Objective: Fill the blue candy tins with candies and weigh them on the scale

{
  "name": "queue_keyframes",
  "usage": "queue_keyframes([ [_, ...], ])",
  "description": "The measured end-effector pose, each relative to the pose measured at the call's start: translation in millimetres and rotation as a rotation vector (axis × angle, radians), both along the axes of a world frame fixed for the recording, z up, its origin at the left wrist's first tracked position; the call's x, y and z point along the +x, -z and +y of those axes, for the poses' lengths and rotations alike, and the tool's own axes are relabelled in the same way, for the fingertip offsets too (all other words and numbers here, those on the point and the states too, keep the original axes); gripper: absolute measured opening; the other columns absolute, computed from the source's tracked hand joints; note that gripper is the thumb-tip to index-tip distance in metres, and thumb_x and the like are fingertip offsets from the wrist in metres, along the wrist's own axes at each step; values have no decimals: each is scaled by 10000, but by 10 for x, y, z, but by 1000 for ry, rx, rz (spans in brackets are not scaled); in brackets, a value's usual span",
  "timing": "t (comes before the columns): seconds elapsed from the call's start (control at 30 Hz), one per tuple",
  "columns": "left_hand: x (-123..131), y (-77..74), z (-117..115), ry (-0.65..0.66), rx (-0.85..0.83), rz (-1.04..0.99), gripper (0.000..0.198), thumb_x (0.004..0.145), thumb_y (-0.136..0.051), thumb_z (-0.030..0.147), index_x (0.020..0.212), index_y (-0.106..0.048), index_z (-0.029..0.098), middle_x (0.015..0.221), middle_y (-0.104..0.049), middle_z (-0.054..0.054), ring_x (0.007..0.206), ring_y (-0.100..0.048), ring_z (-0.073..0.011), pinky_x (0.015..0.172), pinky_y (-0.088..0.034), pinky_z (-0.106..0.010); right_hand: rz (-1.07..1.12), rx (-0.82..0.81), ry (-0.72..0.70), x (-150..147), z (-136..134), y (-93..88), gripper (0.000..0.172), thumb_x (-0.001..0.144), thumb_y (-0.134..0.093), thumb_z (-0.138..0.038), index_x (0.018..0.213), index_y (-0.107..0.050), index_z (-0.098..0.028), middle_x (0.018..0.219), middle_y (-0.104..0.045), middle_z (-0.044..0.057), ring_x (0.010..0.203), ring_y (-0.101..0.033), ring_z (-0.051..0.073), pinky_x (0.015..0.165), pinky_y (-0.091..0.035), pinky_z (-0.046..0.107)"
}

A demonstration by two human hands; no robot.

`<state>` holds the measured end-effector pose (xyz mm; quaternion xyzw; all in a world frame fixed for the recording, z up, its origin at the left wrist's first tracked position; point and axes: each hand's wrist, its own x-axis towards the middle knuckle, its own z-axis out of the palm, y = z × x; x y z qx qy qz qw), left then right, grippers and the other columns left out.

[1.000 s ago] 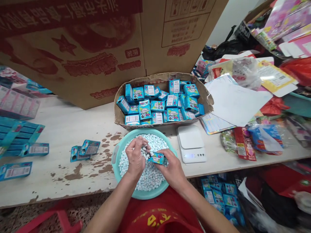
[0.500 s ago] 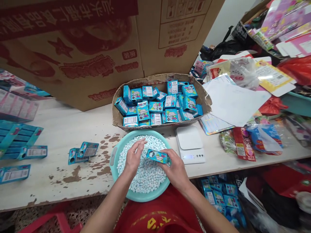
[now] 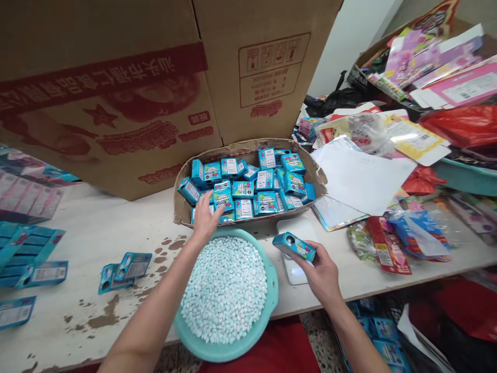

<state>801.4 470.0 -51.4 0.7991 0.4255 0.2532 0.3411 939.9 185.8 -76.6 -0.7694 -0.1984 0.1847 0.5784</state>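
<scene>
My right hand (image 3: pixel 322 272) grips a small blue candy box (image 3: pixel 294 246) and holds it over the white digital scale (image 3: pixel 298 228), partly hiding it. Whether the box touches the scale I cannot tell. My left hand (image 3: pixel 207 217), fingers apart and holding nothing, reaches over the front left rim of a torn cardboard tray (image 3: pixel 322 181). Several blue candy boxes (image 3: pixel 243 188) lie jumbled in that tray. Below my left hand stands a turquoise basin (image 3: pixel 272 290) full of pale blue and white candies (image 3: pixel 225 290).
A large carton (image 3: pixel 155 103) stands behind the tray. Two flat blue boxes (image 3: pixel 134 265) lie on the stained table (image 3: pixel 155 305), with more boxes (image 3: pixel 34 248) at far left. Papers (image 3: pixel 365 176), a red packet (image 3: pixel 386 243) and packaging crowd the right side.
My left hand has left the basin and moved up to the cardboard tray. My right hand has carried the candy box rightward from above the candies to the scale. The view has shifted.
</scene>
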Motion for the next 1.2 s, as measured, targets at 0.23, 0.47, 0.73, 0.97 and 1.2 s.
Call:
queue_keyframes([
  [0.23, 600, 417, 781, 68, -85, 495, 719, 491, -814, 379, 1112, -524, 163, 1176, -537, -168, 1170, -442, -386, 946, -356, -441, -138, -103, 162, 692, -41, 634, 517, 645, -659, -575, 948, -576, -164, 910, -601, 71, 833, -577, 225, 742, -486, 372],
  [0.47, 313, 200, 487, -133, -321, -35, 295, 611, -710, 340, 664, -460, 194, 680, -497, 7, 770, -546, -198, 679, -444, -297, -528, -118, 325, 399, -89, 360, 702, 732, -666, -531, 1251, -456, -108, 1280, -426, 210, 1253, -363, 333, 994, -349, 535],
  [0.73, -286, -163, -768, -154, -1052, -668, 402, 587, -786, 410, 799, -543, 170, 721, -580, 4, 574, -525, -90, 512, -448, -202, -360, 146, -98, -811, 347, -123, 643, 815, -648, -426, 1338, -363, -183, 1277, -462, 160, 1198, -466, 284, 991, -417, 497],
  [0.97, -725, -5, -1316, -245, -1400, -562, 299, 605, -798, 282, 777, -588, 157, 684, -574, 26, 555, -523, -79, 495, -424, -173, -118, 308, -418, -1006, 402, -163, 1063, 624, -688, -692, 1439, -193, -223, 1443, -279, 166, 1311, -355, 306, 996, -441, 434],
  [1.2, -876, 140, -1124, 186, -1074, -101, 300, 743, -640, 461, 701, -615, 165, 703, -594, -24, 656, -548, -152, 617, -444, -251, -209, 423, -621, -932, 254, -346, 496, 653, -803, -434, 1068, -595, -260, 931, -647, 29, 895, -612, 183, 815, -493, 305],
])
